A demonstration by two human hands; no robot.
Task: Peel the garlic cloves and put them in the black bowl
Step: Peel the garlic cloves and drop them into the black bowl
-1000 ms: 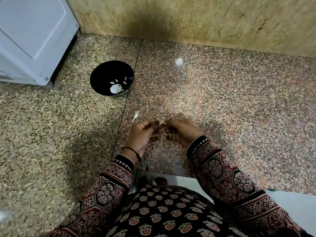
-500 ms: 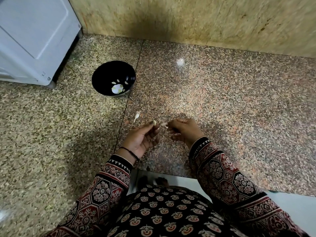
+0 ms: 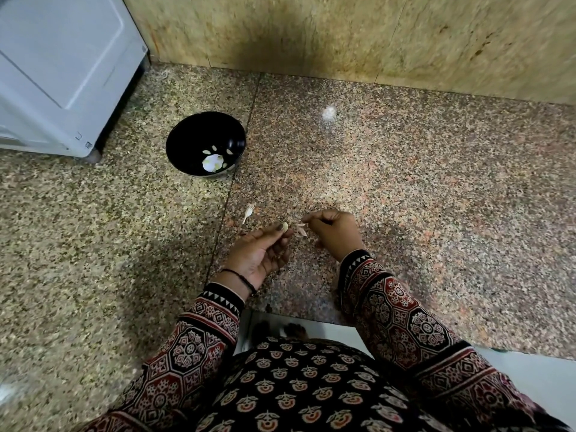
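The black bowl (image 3: 184, 137) stands on the granite counter, far left of my hands, with several pale peeled cloves and a white patch at its bottom. My left hand (image 3: 260, 252) lies palm up and pinches a peeled garlic clove (image 3: 285, 226) between thumb and fingertips. My right hand (image 3: 335, 233) is a short gap to the right, fingers curled, pinching papery garlic skin (image 3: 301, 229) that hangs from its fingertips. One garlic piece with a stem (image 3: 248, 211) lies on the counter between the bowl and my left hand.
A white appliance (image 3: 62, 67) stands at the back left, close to the bowl. A stone wall (image 3: 343, 35) runs along the back. The counter's front edge (image 3: 311, 319) is just before my body. A bright glare spot shines on the counter behind my hands.
My hands have drawn apart. The skin has come off the clove: the clove stays in my left hand, the skin in my right.
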